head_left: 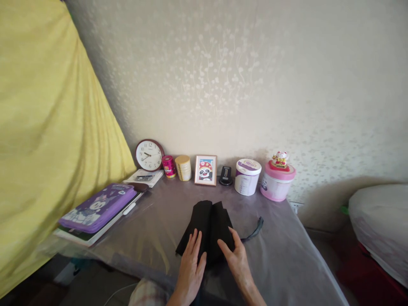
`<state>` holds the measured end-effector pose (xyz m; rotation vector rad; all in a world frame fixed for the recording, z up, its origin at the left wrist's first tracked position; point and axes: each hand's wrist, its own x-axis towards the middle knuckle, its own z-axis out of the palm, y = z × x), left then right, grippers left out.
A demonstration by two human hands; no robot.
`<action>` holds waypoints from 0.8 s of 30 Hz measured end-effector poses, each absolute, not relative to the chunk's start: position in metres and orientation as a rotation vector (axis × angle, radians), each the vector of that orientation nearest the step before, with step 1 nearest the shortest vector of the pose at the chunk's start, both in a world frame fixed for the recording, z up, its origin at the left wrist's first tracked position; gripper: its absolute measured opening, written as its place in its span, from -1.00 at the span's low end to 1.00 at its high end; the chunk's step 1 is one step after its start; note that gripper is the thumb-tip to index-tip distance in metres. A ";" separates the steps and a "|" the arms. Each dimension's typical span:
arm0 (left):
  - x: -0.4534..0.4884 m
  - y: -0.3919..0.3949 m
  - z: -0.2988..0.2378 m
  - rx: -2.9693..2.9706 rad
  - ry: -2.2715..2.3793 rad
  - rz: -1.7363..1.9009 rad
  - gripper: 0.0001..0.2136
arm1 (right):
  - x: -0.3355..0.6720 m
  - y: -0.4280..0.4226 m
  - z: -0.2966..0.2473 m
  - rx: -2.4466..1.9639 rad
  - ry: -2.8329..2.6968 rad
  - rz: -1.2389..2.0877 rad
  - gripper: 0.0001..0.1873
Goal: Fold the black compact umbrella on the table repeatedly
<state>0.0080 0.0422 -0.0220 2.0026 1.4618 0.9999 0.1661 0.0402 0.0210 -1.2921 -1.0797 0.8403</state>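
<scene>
A folded piece of black fabric (202,225) lies on the table near its front edge, with a crease or fold running down its middle. My left hand (191,263) rests on the fabric's left part, fingers stretched out and thumb apart. On the right side, my right hand (236,257) touches the fabric with thumb and index finger spread; its other fingers are partly hidden. A dark bluish strap (254,230) sticks out from the fabric to the right and lies on the table. The fabric's near end is hidden between my wrists.
Along the wall stand a clock (149,155), a pink can (168,166), a yellowish container (183,168), a framed panda picture (205,170), a black object (226,175) and two tubs (247,177). A purple case (99,207) lies left; a yellow curtain (57,127) hangs beside it.
</scene>
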 end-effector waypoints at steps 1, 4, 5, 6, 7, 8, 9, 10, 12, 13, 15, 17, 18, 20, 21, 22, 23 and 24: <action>0.008 0.043 -0.024 2.007 1.462 1.009 -0.51 | 0.161 0.042 0.024 -1.278 -1.117 0.833 -0.55; 0.006 0.044 -0.031 2.025 1.452 1.037 -0.49 | 0.146 0.048 0.030 -1.249 -1.208 0.819 -0.57; 0.005 0.044 -0.033 2.031 1.445 1.039 -0.49 | 0.141 0.049 0.031 -1.248 -1.223 0.818 -0.57; 0.005 0.045 -0.035 2.035 1.435 1.039 -0.50 | 0.136 0.051 0.032 -1.248 -1.235 0.823 -0.57; 0.004 0.045 -0.036 2.035 1.424 1.037 -0.50 | 0.131 0.053 0.032 -1.246 -1.247 0.831 -0.57; 0.004 0.045 -0.037 2.025 1.417 1.038 -0.50 | 0.127 0.054 0.032 -1.244 -1.259 0.839 -0.58; 0.003 0.045 -0.037 2.009 1.413 1.037 -0.50 | 0.123 0.055 0.032 -1.242 -1.274 0.842 -0.58; 0.003 0.046 -0.036 1.984 1.416 1.037 -0.50 | 0.120 0.057 0.031 -1.240 -1.294 0.837 -0.58; 0.004 0.046 -0.035 1.928 1.424 1.033 -0.50 | 0.115 0.059 0.030 -1.241 -1.339 0.803 -0.58; 0.004 0.046 -0.034 1.908 1.422 1.031 -0.50 | 0.113 0.059 0.029 -1.250 -1.364 0.779 -0.57; 0.004 0.047 -0.034 1.890 1.408 1.037 -0.50 | 0.111 0.060 0.028 -1.267 -1.419 0.743 -0.57; 0.002 0.046 -0.034 1.891 1.396 1.054 -0.50 | 0.111 0.060 0.027 -1.272 -1.488 0.730 -0.57; 0.001 0.046 -0.034 1.898 1.384 1.056 -0.50 | 0.111 0.060 0.028 -1.273 -1.530 0.723 -0.57; -0.002 0.045 -0.032 1.917 1.337 1.042 -0.50 | 0.111 0.059 0.029 -1.278 -1.611 0.689 -0.58; -0.004 0.044 -0.030 1.917 1.309 1.028 -0.50 | 0.111 0.058 0.030 -1.279 -1.648 0.662 -0.59; -0.005 0.044 -0.028 1.903 1.288 1.012 -0.50 | 0.111 0.058 0.031 -1.270 -1.685 0.637 -0.62; -0.006 0.044 -0.026 1.876 1.277 0.999 -0.49 | 0.111 0.057 0.033 -1.251 -1.723 0.619 -0.65; -0.007 0.043 -0.024 1.840 1.276 0.987 -0.49 | 0.112 0.056 0.034 -1.225 -1.760 0.608 -0.69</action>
